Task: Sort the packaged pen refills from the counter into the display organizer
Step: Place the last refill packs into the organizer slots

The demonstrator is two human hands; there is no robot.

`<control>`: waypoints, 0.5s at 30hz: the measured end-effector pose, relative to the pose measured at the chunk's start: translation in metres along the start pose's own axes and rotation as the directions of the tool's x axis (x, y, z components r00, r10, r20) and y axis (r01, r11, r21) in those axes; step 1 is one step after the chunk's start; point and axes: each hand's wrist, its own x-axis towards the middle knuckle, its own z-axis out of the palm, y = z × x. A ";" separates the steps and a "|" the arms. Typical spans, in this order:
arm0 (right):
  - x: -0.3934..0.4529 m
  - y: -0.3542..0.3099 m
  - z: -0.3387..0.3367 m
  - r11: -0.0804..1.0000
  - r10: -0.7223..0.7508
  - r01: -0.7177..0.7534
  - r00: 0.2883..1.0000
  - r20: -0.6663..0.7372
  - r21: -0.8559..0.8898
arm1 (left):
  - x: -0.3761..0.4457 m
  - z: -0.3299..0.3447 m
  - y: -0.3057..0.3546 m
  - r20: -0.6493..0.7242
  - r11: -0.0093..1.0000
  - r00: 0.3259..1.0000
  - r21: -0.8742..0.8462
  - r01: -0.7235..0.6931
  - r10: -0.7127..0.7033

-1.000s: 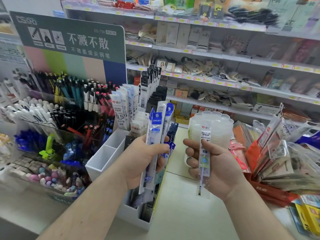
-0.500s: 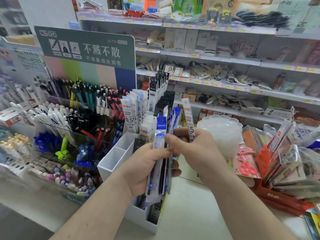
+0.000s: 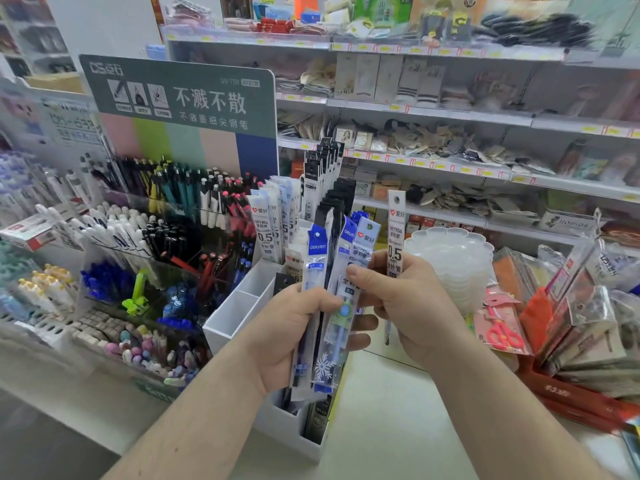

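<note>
— Plastic sleeves, thin and glossy; I'd judge them light, bendy, quick to slip. Where are they?

— Fanned refill packs [image 3: 320, 306] sit clamped in the left hand [image 3: 287, 337], over the white organizer [image 3: 242, 306]. Right hand [image 3: 412, 306] pinches 1 single pack [image 3: 396, 237], its header card above the fingers.

— Best hold?

— Mid-sleeve, I'd say, just under the stiffer header.

— Writing?

— "deli" on the blue headers; "GR7906" and "0.5" on the single one.

You see two hands [image 3: 294, 337]; one white organizer [image 3: 242, 306]; one separate refill pack [image 3: 396, 233]; one pink scissors [image 3: 502, 336].
</note>
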 end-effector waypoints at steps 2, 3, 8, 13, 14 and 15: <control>0.002 0.001 -0.004 1.000 0.001 -0.001 1.000 -0.021 0.006 | 0.001 -0.001 -0.001 -0.053 1.000 0.999 0.002 0.009 -0.009; 0.004 0.002 -0.006 1.000 0.000 0.000 1.000 -0.027 0.006 | 0.000 -0.001 0.000 -0.089 1.000 0.996 0.005 0.015 -0.014; 0.007 0.001 -0.014 0.998 0.007 -0.006 1.000 -0.015 0.056 | 0.004 -0.002 0.000 -0.250 0.995 0.964 0.077 -0.070 0.087; 0.010 0.001 -0.016 0.991 0.062 -0.061 0.998 -0.006 0.119 | 0.007 -0.002 -0.002 -0.238 0.982 0.961 0.160 -0.103 0.139; 0.010 0.001 -0.016 0.991 0.059 -0.058 0.998 -0.009 0.117 | 0.007 -0.002 -0.003 -0.208 0.979 0.969 0.179 -0.098 0.135; 0.010 0.001 -0.015 0.993 0.054 -0.053 0.999 -0.010 0.104 | 0.007 -0.002 -0.004 -0.178 0.973 0.975 0.212 -0.092 0.131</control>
